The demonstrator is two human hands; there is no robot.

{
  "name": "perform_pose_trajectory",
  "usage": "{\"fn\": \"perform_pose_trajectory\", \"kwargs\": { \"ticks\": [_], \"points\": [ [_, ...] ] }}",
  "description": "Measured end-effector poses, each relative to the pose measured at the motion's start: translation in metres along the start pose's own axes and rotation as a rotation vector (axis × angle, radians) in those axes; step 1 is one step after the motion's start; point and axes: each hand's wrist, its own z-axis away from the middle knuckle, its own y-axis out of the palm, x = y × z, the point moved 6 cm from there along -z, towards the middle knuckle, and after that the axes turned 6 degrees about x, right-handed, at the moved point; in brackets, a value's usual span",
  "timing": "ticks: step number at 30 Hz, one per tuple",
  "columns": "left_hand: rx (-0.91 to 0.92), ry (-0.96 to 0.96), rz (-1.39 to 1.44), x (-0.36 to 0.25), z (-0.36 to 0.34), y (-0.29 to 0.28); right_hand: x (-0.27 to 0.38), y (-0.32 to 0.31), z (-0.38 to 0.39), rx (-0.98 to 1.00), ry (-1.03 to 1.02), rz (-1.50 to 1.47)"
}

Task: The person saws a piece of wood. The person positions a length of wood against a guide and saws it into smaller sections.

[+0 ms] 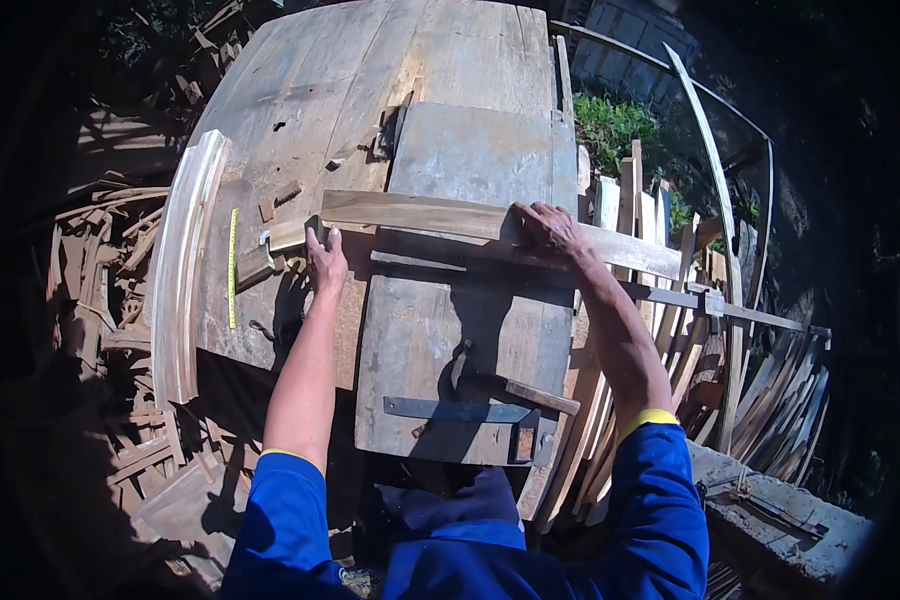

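A long wooden plank (420,213) lies crosswise on a worn grey workbench (440,330). My left hand (325,258) grips the plank's left end, with the thumb up against its edge. My right hand (548,232) presses flat on the plank further right, fingers spread over its top. The plank's right part reaches past the bench edge. A second thinner strip (440,264) lies just below the plank, between my two hands.
A hammer (510,388) and a flat metal bar (457,409) lie on the near bench. A yellow tape measure strip (233,265) and a curved wooden piece (182,270) lie at left. Stacked wood slats (660,330) lean at right; offcuts litter the ground at left.
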Motion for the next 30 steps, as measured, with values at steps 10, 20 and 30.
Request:
{"fn": "perform_pose_trajectory", "kwargs": {
  "ticks": [10,20,30],
  "points": [
    [0.019,0.156,-0.251,0.036,-0.008,0.068,-0.034,0.047,0.038,0.045,0.137,-0.145],
    [0.153,0.094,-0.183,0.029,0.001,0.071,-0.052,0.071,0.037,0.022,0.201,-0.084],
    [0.223,0.130,0.038,0.012,0.014,0.079,-0.073,0.058,0.060,0.001,0.282,-0.068]
  ]
}}
